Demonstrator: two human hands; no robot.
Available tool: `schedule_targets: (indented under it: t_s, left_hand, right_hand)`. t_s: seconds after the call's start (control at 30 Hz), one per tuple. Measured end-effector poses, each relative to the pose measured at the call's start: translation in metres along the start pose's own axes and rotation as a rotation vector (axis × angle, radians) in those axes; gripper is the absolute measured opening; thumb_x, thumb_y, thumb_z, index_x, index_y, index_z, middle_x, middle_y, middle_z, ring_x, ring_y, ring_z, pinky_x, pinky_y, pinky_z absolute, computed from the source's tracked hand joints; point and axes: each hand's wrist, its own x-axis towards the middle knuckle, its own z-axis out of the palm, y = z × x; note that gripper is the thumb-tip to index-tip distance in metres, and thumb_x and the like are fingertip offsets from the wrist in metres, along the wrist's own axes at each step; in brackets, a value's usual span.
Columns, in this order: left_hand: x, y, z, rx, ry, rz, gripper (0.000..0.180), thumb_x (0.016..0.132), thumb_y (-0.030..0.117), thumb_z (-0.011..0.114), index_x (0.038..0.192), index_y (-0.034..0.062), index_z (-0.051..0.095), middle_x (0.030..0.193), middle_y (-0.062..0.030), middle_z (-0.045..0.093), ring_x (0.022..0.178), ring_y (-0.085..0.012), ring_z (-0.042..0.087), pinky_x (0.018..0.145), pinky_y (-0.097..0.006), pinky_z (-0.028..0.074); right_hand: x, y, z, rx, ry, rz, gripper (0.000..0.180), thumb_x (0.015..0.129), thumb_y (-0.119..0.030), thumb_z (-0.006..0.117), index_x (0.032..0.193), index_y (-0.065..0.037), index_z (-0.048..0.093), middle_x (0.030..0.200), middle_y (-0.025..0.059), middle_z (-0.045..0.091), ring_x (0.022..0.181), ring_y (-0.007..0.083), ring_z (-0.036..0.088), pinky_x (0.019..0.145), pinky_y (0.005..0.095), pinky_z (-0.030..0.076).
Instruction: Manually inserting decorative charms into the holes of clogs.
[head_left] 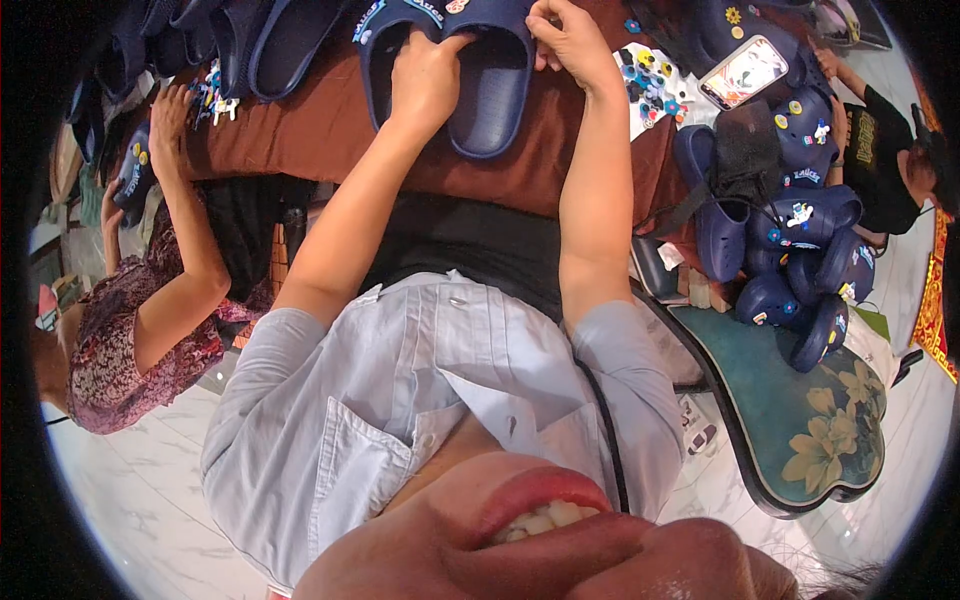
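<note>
A pair of navy blue slides lies side by side on the brown cloth, the left slide [379, 75] and the right slide [489, 110], with colourful charms on their straps at the top edge of the view. My left hand [425, 82] reaches between them and grips the inner side, its thumb against the right slide's opening. Some of its fingertips are hidden inside the left slide. Beside the right slide's outer edge, my right hand [570, 45] is closed in a pinch with its fingers curled. What it holds, if anything, is hidden.
Loose charms [652, 85] lie on a white sheet at the right, near a phone [744, 72]. Several decorated navy clogs [808, 217] are heaped beyond. More navy slides [290, 50] line the back left. Co-workers sit left and right; a green floral chair [770, 390] stands lower right.
</note>
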Motion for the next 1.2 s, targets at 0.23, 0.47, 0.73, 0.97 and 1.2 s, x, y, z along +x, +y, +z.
schedule_targets:
  t_s: [0.23, 0.47, 0.73, 0.97, 1.2]
  left_hand:
    - [-0.002, 0.0, 0.001, 0.001, 0.022, 0.032, 0.033, 0.087, 0.007, 0.06, 0.114, 0.0216, 0.072, 0.098, -0.0274, 0.058, 0.089, -0.0438, 0.062, 0.079, -0.047, 0.052]
    - [-0.003, 0.001, -0.001, -0.013, 0.014, 0.001, 0.033, 0.086, 0.007, 0.061, 0.113, 0.0225, 0.072, 0.098, -0.0272, 0.058, 0.09, -0.044, 0.062, 0.08, -0.048, 0.052]
    - [-0.003, 0.002, -0.001, -0.023, 0.048, 0.025, 0.032, 0.084, 0.007, 0.059, 0.11, 0.0181, 0.073, 0.099, -0.0275, 0.058, 0.089, -0.0435, 0.062, 0.08, -0.049, 0.052]
    - [-0.003, 0.002, 0.0, -0.005, 0.038, 0.023, 0.033, 0.085, 0.007, 0.06, 0.112, 0.0207, 0.073, 0.097, -0.0267, 0.057, 0.086, -0.0431, 0.062, 0.078, -0.048, 0.052]
    - [-0.002, 0.002, 0.0, -0.013, -0.003, -0.001, 0.036, 0.085, 0.005, 0.061, 0.114, 0.0236, 0.072, 0.097, -0.0266, 0.057, 0.09, -0.0438, 0.062, 0.08, -0.048, 0.052]
  right_hand:
    - [-0.002, -0.001, -0.003, 0.079, -0.086, 0.008, 0.011, 0.097, -0.015, 0.056, 0.089, -0.008, 0.053, 0.068, 0.0007, 0.055, 0.049, 0.0097, 0.055, 0.043, 0.0233, 0.041]
    - [-0.004, -0.005, 0.005, 0.012, -0.12, -0.123, 0.02, 0.095, -0.026, 0.065, 0.088, -0.012, 0.052, 0.072, -0.0029, 0.052, 0.056, 0.006, 0.049, 0.047, 0.0222, 0.04]
    - [0.0, 0.007, -0.002, 0.155, -0.142, -0.055, 0.018, 0.095, -0.025, 0.064, 0.089, -0.013, 0.051, 0.071, -0.0034, 0.052, 0.052, 0.0056, 0.05, 0.044, 0.0202, 0.037]
    - [0.001, 0.013, -0.006, 0.173, -0.15, -0.057, 0.014, 0.097, -0.022, 0.058, 0.09, -0.013, 0.051, 0.071, -0.0021, 0.053, 0.048, 0.0068, 0.051, 0.041, 0.0199, 0.036]
    - [0.001, 0.016, -0.009, 0.209, -0.164, -0.044, 0.011, 0.097, -0.021, 0.06, 0.093, -0.013, 0.053, 0.072, -0.0026, 0.054, 0.05, 0.0062, 0.051, 0.042, 0.019, 0.035]
